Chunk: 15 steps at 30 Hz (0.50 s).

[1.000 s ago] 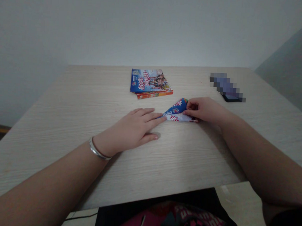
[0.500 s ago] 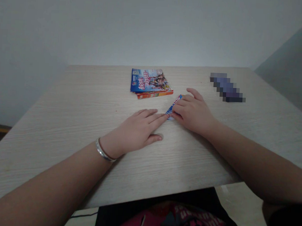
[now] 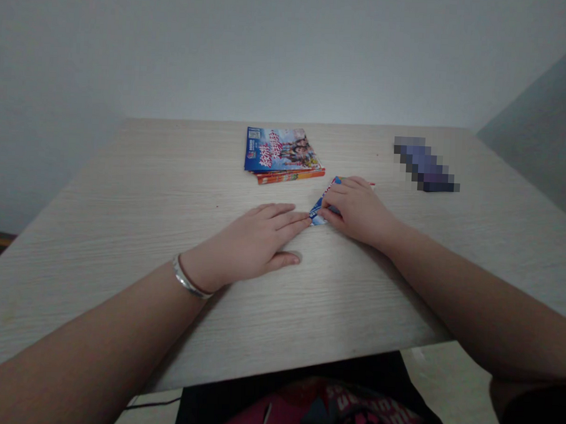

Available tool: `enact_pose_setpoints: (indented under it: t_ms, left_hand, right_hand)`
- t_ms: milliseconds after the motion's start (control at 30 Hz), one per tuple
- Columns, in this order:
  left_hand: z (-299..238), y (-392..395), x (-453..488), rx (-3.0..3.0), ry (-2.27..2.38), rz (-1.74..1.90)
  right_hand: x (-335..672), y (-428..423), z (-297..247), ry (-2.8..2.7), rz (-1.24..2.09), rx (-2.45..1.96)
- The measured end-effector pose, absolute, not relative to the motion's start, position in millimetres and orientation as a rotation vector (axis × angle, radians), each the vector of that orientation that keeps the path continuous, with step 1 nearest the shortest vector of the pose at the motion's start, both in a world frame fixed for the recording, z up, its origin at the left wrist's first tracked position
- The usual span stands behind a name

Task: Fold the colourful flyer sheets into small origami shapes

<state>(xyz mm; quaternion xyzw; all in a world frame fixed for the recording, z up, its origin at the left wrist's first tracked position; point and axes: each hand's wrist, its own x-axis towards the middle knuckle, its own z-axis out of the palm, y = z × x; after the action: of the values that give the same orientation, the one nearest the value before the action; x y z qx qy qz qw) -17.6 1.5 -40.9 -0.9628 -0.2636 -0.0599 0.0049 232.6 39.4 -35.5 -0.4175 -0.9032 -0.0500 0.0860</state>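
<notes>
Through the head camera I look down on a pale, wood-grained surface (image 3: 124, 199). The paper (image 3: 316, 209), folded to a point and printed blue and white, lies near the middle of it, well in from every edge. I see the left hand (image 3: 258, 243) laid palm down and spread, gripping nothing, its longest fingertips touching the paper's left tip. A silver bracelet (image 3: 186, 279) rings that wrist. The right hand (image 3: 360, 209) is bent over the paper and covers most of it (only the left part and a sliver past the knuckles reach me). Its fingers are curled, thumb and forefinger on the blue side, but I cannot tell whether they pinch the paper or merely press it.

Beyond the hands, toward the far edge, sits a stack (image 3: 280, 150) of leaflets, a blue cover on top and orange showing along its near side. Near the far right corner lies a dark flat object (image 3: 426, 165) (masked by blocks, so I can't name it). Below the near edge I get patterned clothing (image 3: 321, 414) and, to its left, a thin black cable (image 3: 155, 404).
</notes>
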Motion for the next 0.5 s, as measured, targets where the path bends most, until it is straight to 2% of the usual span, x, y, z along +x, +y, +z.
enact_pose_setpoints:
  t_ms: [500]
  left_hand:
    - [-39.6,1.2,-15.4,-2.984,-0.830,-0.212]
  right_hand:
    - [230.5,50.5,-39.5,-2.690,-0.046,-1.314]
